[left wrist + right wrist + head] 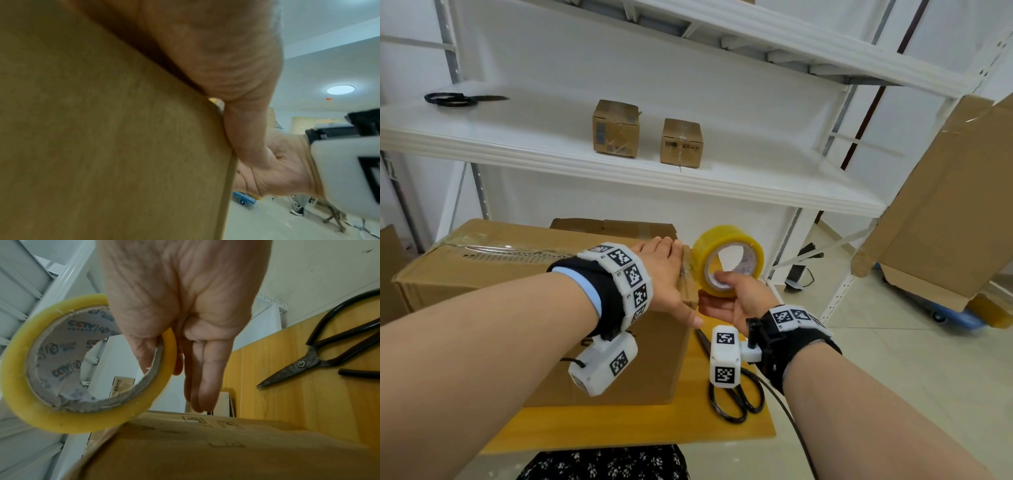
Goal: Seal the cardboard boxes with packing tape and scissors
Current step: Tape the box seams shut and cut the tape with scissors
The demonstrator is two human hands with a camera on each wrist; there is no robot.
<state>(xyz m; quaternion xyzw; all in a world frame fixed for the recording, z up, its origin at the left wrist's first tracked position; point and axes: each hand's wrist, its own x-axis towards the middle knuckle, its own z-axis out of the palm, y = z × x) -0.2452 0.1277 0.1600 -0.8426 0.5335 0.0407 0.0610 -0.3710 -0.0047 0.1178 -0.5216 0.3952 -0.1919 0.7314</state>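
Left hand [664,274] flat, pressing tape at right end of cardboard box [482,274] on desk [688,425]. Right hand [736,301] pinches tape roll [727,260] just right of box edge; scissors [732,394] below right wrist, nearer it.

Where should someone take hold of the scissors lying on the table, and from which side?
Take the scissors by the looped handles, coming from above on the near side. They lie flat on the table with handles toward the person and blades pointing away, toward the box, so a grip there likely avoids the points.
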